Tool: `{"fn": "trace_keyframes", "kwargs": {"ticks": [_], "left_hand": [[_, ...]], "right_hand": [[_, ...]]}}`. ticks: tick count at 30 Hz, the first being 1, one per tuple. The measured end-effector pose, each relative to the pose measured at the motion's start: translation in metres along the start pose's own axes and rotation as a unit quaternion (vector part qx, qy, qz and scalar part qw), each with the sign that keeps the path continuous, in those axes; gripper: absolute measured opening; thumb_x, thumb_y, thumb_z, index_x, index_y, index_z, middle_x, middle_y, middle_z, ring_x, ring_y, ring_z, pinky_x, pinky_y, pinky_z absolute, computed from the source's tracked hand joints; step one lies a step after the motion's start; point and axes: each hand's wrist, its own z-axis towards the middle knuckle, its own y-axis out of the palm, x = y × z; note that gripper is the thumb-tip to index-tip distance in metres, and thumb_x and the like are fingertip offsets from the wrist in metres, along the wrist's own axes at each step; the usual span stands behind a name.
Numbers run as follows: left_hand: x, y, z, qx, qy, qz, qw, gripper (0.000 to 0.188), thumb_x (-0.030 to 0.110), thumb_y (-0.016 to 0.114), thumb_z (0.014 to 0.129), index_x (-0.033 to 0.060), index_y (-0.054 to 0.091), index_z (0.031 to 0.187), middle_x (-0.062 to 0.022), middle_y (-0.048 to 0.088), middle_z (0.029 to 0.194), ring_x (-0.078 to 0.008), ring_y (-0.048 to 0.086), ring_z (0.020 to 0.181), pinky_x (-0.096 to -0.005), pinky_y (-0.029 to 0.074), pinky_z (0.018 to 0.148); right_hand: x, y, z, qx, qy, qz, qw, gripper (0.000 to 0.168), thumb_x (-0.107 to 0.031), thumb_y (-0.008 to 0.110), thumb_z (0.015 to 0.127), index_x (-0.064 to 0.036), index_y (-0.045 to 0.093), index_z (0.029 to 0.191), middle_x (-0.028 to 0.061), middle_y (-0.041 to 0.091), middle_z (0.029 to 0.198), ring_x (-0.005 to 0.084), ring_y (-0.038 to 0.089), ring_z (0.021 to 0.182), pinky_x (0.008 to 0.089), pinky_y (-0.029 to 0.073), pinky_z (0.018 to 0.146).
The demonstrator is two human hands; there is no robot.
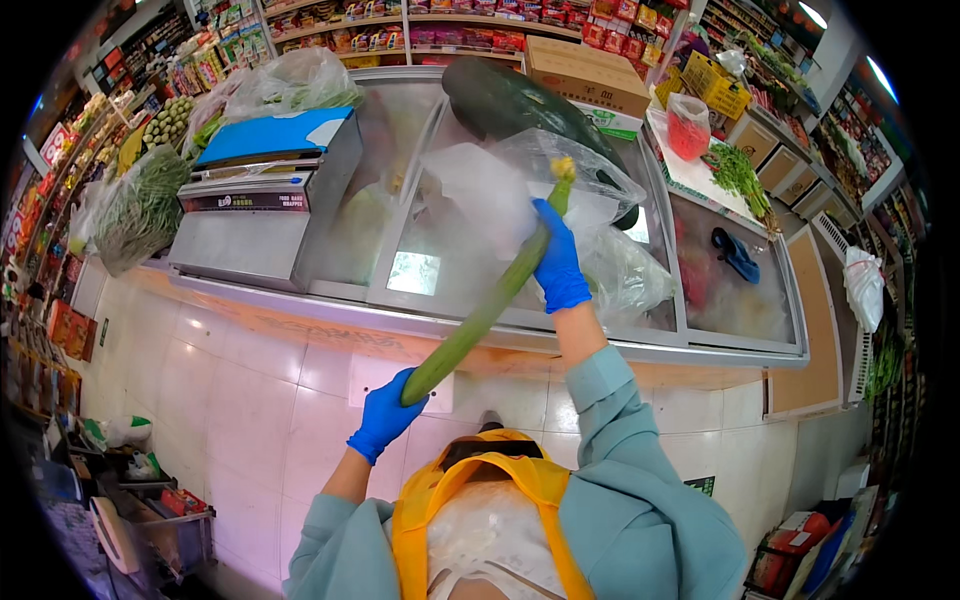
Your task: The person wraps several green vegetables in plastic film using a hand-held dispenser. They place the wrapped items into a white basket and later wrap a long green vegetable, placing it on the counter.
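Observation:
A long green gourd [484,319], likely a loofah, stretches between my two hands in blue gloves, with a yellow blossom [562,167] at its far tip. My left hand [386,415] grips the near, thicker end. Close to the blossom end, my right hand [559,259] is closed around the narrower part. Just beyond it, a clear plastic bag [585,161] and a whitish sheet or bag [476,195] lie on the glass-topped chest freezer [360,296]. Another clear bag [630,274] with pale green contents rests right of my right hand.
A food wrapping machine [247,210] stands on the freezer's left. Large dark green winter melons [525,97] and a cardboard box [585,71] lie at the back. Bagged greens [142,206] sit far left. On the right are a blue-black object [735,255] and leafy greens [739,176].

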Motion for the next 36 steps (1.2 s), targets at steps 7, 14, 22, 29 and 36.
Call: {"fn": "trace_keyframes", "kwargs": {"ticks": [7,14,22,29,36], "left_hand": [[-0.035,0.002,-0.035,0.095,0.046,0.074,0.992,0.049,0.022,0.068,0.075,0.0166,0.053,0.121,-0.0118,0.064,0.1,-0.027,0.063,0.086,-0.0329,0.052,0.072],[-0.055,0.025,-0.033,0.178,0.046,0.088,0.979,0.056,0.012,0.067,0.074,0.0196,0.05,0.126,-0.0106,0.062,0.099,-0.0281,0.063,0.078,-0.0333,0.051,0.063],[-0.052,0.055,-0.005,0.233,-0.026,0.144,0.961,0.066,0.006,0.064,0.074,0.0223,0.042,0.133,-0.0076,0.061,0.095,-0.0281,0.06,0.068,-0.0336,0.047,0.055],[-0.004,0.06,0.023,0.247,-0.007,0.143,0.958,0.064,0.01,0.065,0.076,0.0193,0.04,0.135,-0.0081,0.061,0.097,-0.0277,0.061,0.07,-0.0331,0.047,0.055],[0.015,0.064,0.05,0.285,0.017,0.152,0.946,0.065,0.012,0.067,0.074,0.018,0.043,0.133,-0.0092,0.06,0.098,-0.028,0.061,0.074,-0.0334,0.047,0.057]], "right_hand": [[-0.001,-0.064,0.049,0.17,-0.172,-0.207,0.948,0.038,-0.035,0.048,0.09,-0.001,0.059,0.102,0.0147,0.062,0.096,0.0252,0.06,0.085,0.0335,0.046,0.074],[0.048,-0.14,0.029,0.022,-0.314,-0.835,0.452,0.038,-0.027,0.053,0.082,-0.006,0.055,0.114,0.0208,0.056,0.108,0.0366,0.054,0.095,0.0433,0.042,0.084],[-0.036,-0.134,0.062,-0.137,0.027,-0.787,0.601,0.057,-0.042,0.065,0.076,0.001,0.055,0.111,0.0236,0.058,0.105,0.0363,0.057,0.093,0.0401,0.046,0.077],[-0.043,-0.091,-0.042,0.148,-0.368,-0.692,0.603,0.05,-0.044,0.063,0.078,0.003,0.061,0.093,0.0251,0.061,0.088,0.0365,0.059,0.08,0.0409,0.047,0.073],[0.008,-0.124,-0.014,-0.192,-0.129,-0.756,0.613,0.049,-0.045,0.067,0.072,-0.001,0.065,0.093,0.0195,0.064,0.09,0.0348,0.061,0.078,0.0363,0.048,0.07]]}}
